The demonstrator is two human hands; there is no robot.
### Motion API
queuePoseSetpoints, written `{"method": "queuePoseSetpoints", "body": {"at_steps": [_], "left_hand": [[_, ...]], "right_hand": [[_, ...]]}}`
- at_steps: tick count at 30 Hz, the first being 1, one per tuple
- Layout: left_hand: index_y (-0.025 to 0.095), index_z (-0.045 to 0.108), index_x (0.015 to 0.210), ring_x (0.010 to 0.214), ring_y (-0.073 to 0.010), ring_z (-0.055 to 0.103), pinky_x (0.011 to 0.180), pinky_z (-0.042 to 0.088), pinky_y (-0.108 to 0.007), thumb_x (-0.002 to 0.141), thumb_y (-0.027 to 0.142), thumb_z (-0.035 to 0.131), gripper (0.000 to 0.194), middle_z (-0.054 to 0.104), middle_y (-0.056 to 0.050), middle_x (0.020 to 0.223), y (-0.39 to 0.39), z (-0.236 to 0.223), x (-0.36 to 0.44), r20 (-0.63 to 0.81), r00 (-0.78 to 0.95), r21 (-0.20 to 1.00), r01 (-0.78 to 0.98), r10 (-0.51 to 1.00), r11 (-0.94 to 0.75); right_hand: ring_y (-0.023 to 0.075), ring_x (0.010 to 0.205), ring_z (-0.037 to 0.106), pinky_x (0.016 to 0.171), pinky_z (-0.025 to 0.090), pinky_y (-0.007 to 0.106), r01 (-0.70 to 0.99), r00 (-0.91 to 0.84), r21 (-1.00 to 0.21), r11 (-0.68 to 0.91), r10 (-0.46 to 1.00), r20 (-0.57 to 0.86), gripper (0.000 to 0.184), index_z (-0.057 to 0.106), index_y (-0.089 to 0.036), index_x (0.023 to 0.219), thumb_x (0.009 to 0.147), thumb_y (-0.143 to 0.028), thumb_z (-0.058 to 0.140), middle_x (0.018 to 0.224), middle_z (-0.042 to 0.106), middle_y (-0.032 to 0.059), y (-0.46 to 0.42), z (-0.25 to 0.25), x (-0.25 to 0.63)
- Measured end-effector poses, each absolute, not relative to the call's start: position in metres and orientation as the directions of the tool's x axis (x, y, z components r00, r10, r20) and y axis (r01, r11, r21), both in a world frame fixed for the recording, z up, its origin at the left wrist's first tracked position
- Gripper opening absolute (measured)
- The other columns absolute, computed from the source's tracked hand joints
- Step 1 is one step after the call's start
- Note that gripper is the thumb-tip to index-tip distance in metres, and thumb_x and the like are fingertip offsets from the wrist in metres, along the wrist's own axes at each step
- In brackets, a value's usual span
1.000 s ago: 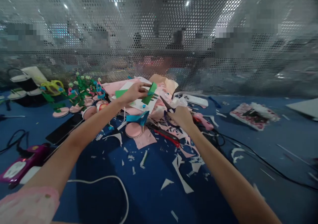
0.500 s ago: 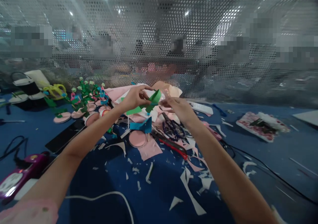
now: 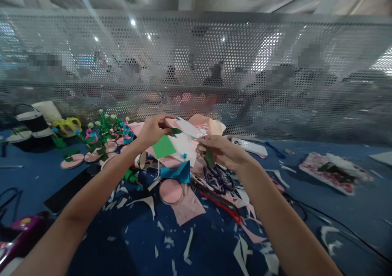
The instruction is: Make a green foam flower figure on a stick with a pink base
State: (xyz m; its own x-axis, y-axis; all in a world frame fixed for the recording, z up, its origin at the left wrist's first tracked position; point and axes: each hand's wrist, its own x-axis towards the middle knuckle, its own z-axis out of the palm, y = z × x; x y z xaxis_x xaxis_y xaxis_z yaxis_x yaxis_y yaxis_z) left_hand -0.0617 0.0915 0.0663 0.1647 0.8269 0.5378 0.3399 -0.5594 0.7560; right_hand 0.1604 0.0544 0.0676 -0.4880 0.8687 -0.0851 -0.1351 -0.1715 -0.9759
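My left hand (image 3: 153, 131) pinches a small dark green paper piece (image 3: 177, 131) between thumb and fingers. Across from it, my right hand (image 3: 225, 151) is closed on another green strip (image 3: 210, 157) that hangs below its fingers. Between and behind the hands lie white paper sheets (image 3: 183, 145) and a bright green square (image 3: 164, 146). Below them a folded blue paper piece (image 3: 175, 172) stands beside a round pink disc (image 3: 170, 191), with a pink paper (image 3: 188, 208) lying under its edge. Dark-handled scissors (image 3: 220, 179) lie under my right hand.
A red and black cutter (image 3: 222, 206) lies among paper scraps. Small paper flowers on pink discs (image 3: 72, 161), yellow-handled scissors (image 3: 67, 127) and a dark phone (image 3: 70, 188) are at left. A white remote-like object (image 3: 249, 146) sits at right, before a perforated metal screen (image 3: 196, 51).
The view has tilted up, so the table things sit lower. The green paper, earlier raised between both hands, now shows as separate pieces, one in each hand.
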Motion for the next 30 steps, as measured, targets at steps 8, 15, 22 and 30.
{"method": "queuePoseSetpoints", "body": {"at_steps": [8,15,22,30], "left_hand": [[0.018,0.07,0.086,0.078,-0.0161,0.067,0.078,0.053,-0.027,0.069,0.019,0.065,0.018,0.071,-0.002,0.081,0.097,0.062,-0.076,0.787,-0.029,0.562,0.447,0.617,-0.696],[0.012,0.072,0.08,0.054,-0.011,0.06,0.052,0.047,-0.019,0.058,0.015,0.071,0.022,0.067,-0.002,0.059,0.109,0.059,-0.076,0.462,0.22,0.754,0.413,0.859,-0.511],[0.013,0.07,0.063,0.051,-0.0075,0.058,0.053,0.046,-0.017,0.051,0.014,0.075,0.013,0.068,-0.001,0.059,0.098,0.055,-0.057,0.189,0.464,0.876,0.318,0.865,-0.362],[0.01,0.067,0.06,0.048,-0.0062,0.053,0.048,0.04,-0.017,0.055,0.019,0.074,0.013,0.063,0.0,0.054,0.076,0.057,-0.037,0.051,0.632,0.864,0.36,0.773,-0.351]], "right_hand": [[0.0069,0.055,0.055,0.052,0.037,0.018,0.016,-0.535,-0.999,-0.039,0.844,-0.042,0.042,0.067,-0.012,0.064,0.046,-0.048,0.08,0.054,0.063,0.0003,0.059,0.065,0.16],[0.0028,0.03,0.018,0.039,0.016,0.022,-0.192,-0.329,-0.981,-0.013,0.943,0.052,0.036,0.052,-0.018,0.05,0.076,-0.041,0.061,0.031,0.033,-0.0091,0.055,0.079,0.173],[0.0052,0.037,0.004,0.042,0.014,0.023,-0.271,-0.271,-0.96,0.071,0.951,0.147,0.018,0.059,-0.022,0.07,0.084,-0.023,0.047,0.037,0.014,-0.012,0.056,0.085,0.184],[0.0051,0.04,0.024,0.04,0.018,0.022,-0.284,-0.159,-0.937,0.204,0.953,0.256,0.027,0.062,-0.024,0.069,0.062,-0.048,0.072,0.044,0.034,-0.0089,0.074,0.07,0.184]]}}
